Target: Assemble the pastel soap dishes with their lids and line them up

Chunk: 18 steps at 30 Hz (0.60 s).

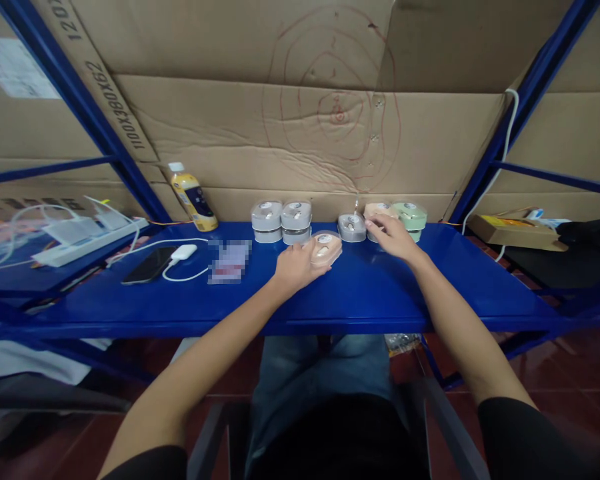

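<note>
My left hand [298, 267] is closed on a peach container [325, 249] with a clear lid, tilted over the blue shelf. My right hand [391, 237] reaches to another peach-topped container [380, 211], its fingers at the front and left edge; whether they grip it is unclear. Left of that hand sits a single grey container [351, 227]. To its right is a green container [411, 215] on top of another. Two stacks of grey containers, one at the left [267, 220] and one beside it [297, 220], stand behind my left hand.
On the blue shelf [360, 293], a yellow bottle [193, 197] stands at the back left. A phone [150, 265], a white charger [183, 252] with its cable and a blurred-out sheet [230, 261] lie at the left. Cardboard [205, 127] backs the shelf between blue posts.
</note>
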### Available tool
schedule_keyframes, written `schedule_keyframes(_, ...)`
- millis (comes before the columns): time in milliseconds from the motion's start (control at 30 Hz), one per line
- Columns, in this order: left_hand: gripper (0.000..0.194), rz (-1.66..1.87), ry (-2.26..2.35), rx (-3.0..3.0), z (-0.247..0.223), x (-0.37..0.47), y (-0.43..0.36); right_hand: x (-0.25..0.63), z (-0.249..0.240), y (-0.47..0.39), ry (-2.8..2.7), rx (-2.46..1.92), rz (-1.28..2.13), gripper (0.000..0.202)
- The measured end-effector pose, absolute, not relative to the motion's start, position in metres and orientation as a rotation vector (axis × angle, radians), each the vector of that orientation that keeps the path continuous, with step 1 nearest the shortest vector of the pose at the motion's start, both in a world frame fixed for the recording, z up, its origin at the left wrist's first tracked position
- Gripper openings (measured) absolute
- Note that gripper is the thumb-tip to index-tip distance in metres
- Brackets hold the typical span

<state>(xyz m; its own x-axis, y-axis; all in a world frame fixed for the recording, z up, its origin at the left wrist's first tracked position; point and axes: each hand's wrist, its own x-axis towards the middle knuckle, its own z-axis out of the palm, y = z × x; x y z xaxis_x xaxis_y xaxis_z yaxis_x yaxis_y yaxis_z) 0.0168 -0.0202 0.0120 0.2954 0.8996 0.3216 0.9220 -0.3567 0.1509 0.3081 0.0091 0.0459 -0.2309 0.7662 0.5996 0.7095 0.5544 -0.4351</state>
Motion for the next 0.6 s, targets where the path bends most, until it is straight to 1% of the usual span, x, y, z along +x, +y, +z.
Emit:
schedule_keyframes(67, 0.100, -0.498, -1.792, -2.376, 0.014, 0.023, -0.021, 0.307, 0.045, 0.009, -1.995, -1.195, 0.082, 0.066)
schedule_keyframes(133, 0.103, -0.419, -1.820, -2.362, 0.017, 0.028, -0.019, 0.304, 0.043, 0.009, -2.022, -1.202, 0.088, 0.067)
schedule_keyframes(267, 0.090, -0.294, -1.810, -2.398, 0.022, 0.038, -0.010, 0.301, 0.041, 0.009, -2.048, -1.211, 0.116, 0.069)
schedule_keyframes(433, 0.070, -0.371, -1.703, -2.399, 0.025, 0.060, 0.019, 0.301, 0.041, 0.008, -2.069, -1.221, 0.125, 0.068)
schedule_keyframes(600, 0.070, -0.431, -1.722, -2.388, 0.031, 0.073, 0.037, 0.299, 0.042, 0.006, -2.092, -1.223, 0.122, 0.060)
